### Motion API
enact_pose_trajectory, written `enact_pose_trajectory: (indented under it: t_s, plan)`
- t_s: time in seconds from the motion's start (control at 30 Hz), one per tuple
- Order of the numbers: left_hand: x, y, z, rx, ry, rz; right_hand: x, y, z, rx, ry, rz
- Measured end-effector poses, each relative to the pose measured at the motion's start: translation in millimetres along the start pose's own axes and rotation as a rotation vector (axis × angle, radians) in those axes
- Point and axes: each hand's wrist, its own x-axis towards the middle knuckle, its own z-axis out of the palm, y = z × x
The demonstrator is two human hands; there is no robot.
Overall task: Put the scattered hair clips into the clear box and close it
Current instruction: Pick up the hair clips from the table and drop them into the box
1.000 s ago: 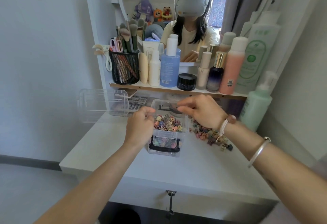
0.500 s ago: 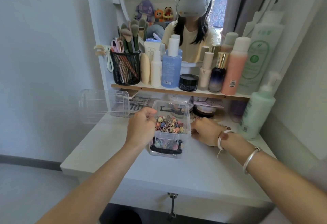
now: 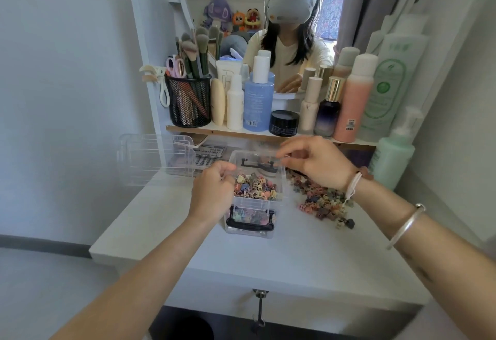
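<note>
The clear box (image 3: 252, 228) stands open on the white vanity top (image 3: 295, 253), with black latch handles and partly filled with small colourful hair clips (image 3: 255, 188). My left hand (image 3: 212, 192) grips the box's left rim. My right hand (image 3: 316, 162) hovers over the box's far right corner, fingertips pinched together on a few small clips. A loose pile of scattered hair clips (image 3: 322, 202) lies on the top right of the box, under my right wrist. The clear lid (image 3: 155, 158) leans at the left, apart from the box.
A shelf (image 3: 241, 131) just behind the box carries a black mesh brush cup (image 3: 188, 103), bottles and a black jar (image 3: 284, 122). A green pump bottle (image 3: 394, 151) stands at the right beside the pile. A mirror rises behind.
My right hand went down to the pile right of the box, then rose and moved left over the box's far corner. My left hand stayed on the box rim.
</note>
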Motion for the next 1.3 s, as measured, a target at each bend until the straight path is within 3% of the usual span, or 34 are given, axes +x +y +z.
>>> enact_pose_trajectory:
  t_s: [0.07,0.2,0.4,0.5,0.63,0.73,0.93,1.1,1.3]
  plan:
    - [0,-1,1,-0.003,0.008,-0.002,-6,15,-3,-0.077,-0.04,0.075]
    - [0,0,2,-0.003,0.014,0.004,-21,40,23,-0.412,-0.359,0.089]
    - [0,-1,1,-0.014,0.009,-0.005,-26,39,41,-0.554,-0.374,0.015]
    - [-1,-1,1,-0.015,0.0,-0.002,-22,37,33,-0.471,-0.322,0.005]
    - [-1,0,1,-0.01,-0.008,0.0,-11,19,3,-0.057,0.014,0.049]
    - [-1,0,1,-0.006,-0.009,-0.002,-7,-4,-3,0.202,-0.011,0.004]
    - [0,-2,1,-0.017,-0.009,0.004,-13,10,-9,0.002,-0.044,0.102]
    - [0,-3,2,-0.013,0.003,0.013,-31,43,2,-0.442,-0.497,0.218]
    - [-1,-2,3,-0.015,0.005,0.009,-35,49,17,-0.496,-0.443,0.123]
